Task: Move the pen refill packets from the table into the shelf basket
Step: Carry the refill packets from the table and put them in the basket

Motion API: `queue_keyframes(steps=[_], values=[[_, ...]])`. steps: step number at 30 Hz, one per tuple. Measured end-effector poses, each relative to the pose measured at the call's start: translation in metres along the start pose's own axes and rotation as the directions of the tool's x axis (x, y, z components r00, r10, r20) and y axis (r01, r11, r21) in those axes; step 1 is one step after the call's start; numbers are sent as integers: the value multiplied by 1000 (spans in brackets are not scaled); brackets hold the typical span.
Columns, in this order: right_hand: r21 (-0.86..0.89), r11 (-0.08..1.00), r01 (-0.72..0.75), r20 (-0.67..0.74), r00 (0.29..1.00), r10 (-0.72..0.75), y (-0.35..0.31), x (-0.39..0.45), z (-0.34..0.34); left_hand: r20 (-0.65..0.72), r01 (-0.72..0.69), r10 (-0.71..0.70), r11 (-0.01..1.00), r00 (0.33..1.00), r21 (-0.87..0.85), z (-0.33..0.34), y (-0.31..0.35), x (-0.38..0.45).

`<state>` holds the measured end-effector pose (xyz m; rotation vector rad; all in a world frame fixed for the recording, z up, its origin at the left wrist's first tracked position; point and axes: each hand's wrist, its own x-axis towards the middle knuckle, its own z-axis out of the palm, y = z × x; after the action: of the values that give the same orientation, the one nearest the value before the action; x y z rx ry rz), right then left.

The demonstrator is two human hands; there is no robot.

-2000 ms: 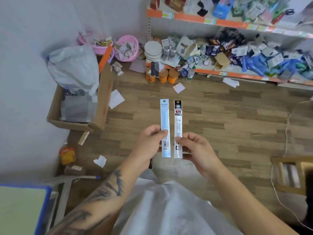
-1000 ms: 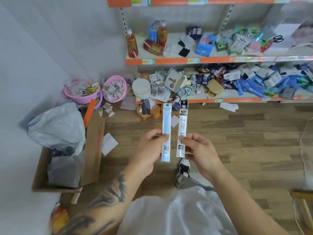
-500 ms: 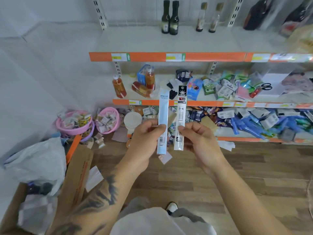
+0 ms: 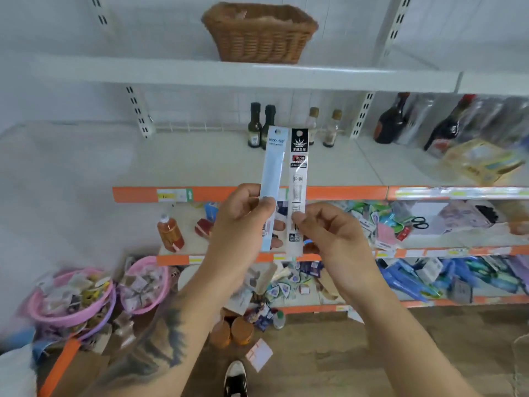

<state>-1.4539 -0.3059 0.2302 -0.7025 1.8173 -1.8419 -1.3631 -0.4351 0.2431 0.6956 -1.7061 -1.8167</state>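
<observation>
Carrying: head view, two pen refill packets held upright side by side at centre frame.
Left hand [image 4: 237, 224]: grip pinches the pale blue packet [image 4: 271, 179].
Right hand [image 4: 329, 233]: grip pinches the black-topped packet [image 4: 297, 184].
Progress: both packets are off the counter but not yet in the basket; lifting and dropping them in remains.
Wicker basket [image 4: 259, 34]: at 12 o'clock on the top shelf [image 4: 171, 73]; contents hidden.
Pink bowls [image 4: 71, 299]: at 8 o'clock, full of small packets.

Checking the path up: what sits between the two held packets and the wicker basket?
In the head view, above the blue packet and black-topped packet, only the white shelf board separates them from the wicker basket.
</observation>
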Motion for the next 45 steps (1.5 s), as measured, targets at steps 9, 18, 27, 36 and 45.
queue_keyframes(steps=[9,18,27,36,45], values=[[-6,955,296,-86,952,-295,-93,112,24,71,-191,202,971,977,-142,-6,82,114],[85,881,466,-131,881,-454,-147,170,54,230,-82,179,923,957,-376,-12,134,170],[7,833,554,-132,826,-548,-152,198,56,244,-91,202,911,948,-402,-8,151,187],[78,834,547,-8,836,-548,-176,207,39,205,-185,247,943,947,-278,-5,166,198],[-178,799,574,88,818,-568,-189,218,32,150,-263,289,949,945,-173,-10,172,211]])
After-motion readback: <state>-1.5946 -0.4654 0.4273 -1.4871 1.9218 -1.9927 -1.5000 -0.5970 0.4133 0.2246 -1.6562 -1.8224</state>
